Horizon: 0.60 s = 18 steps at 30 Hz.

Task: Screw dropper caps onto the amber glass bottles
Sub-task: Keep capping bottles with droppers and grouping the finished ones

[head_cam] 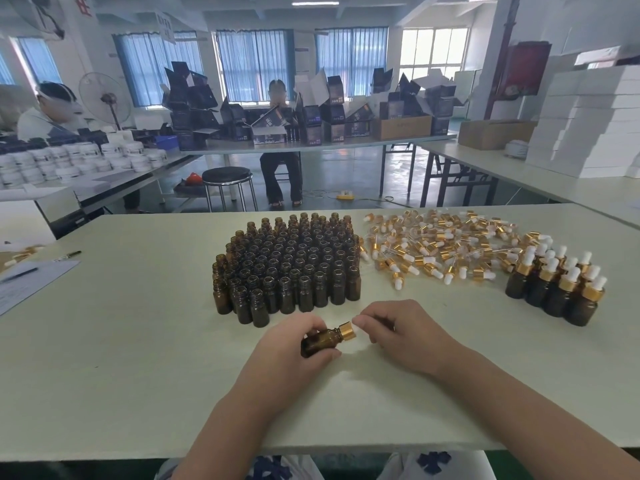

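My left hand [289,344] grips an amber glass bottle [317,342], held tilted with its neck pointing right. A gold dropper cap [347,331] sits on that neck. My right hand [398,329] has its fingers curled round the cap's white bulb end, which is hidden under the fingertips. Behind the hands stands a dense cluster of open amber bottles [289,265]. To its right lies a loose pile of gold-and-white dropper caps [440,244]. At the far right stand several capped bottles [557,285].
The pale table [138,341] reaches a front edge close to my body. Papers and a pen [24,282] lie at the left edge. Beyond the table are a stool [227,183], other tables with boxes and jars, and two seated people.
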### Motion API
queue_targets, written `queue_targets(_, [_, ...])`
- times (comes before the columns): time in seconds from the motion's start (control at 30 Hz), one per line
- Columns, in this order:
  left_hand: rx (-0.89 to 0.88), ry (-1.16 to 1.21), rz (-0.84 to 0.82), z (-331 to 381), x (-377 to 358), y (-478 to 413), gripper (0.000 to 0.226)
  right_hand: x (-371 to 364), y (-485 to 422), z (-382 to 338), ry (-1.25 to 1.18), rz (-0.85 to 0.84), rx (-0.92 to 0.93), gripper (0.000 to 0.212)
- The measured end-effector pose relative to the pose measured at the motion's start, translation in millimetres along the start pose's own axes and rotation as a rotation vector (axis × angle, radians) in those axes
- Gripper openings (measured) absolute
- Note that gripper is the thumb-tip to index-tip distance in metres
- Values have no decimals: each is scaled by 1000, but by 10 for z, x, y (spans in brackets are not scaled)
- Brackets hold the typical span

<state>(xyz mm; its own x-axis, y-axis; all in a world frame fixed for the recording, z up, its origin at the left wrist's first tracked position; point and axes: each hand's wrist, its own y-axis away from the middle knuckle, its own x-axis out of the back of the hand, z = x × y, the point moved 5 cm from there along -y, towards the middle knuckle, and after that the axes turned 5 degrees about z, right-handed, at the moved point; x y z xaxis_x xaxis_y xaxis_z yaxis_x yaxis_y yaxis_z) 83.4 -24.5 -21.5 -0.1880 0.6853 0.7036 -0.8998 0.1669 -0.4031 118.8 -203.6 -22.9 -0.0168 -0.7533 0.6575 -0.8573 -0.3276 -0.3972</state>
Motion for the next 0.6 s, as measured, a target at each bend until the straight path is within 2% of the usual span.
queue_targets(0.3, [-9, 16, -13, 13, 3, 5, 21, 3, 10, 6, 8, -4, -13, 44])
queue_targets(0.47, [0, 28, -15, 0, 2, 5, 20, -22, 18, 21, -2, -68, 24, 22])
queue_targets(0.6, [-6, 27, -19, -8, -3, 1, 20, -35, 25, 26, 6, -85, 27, 30])
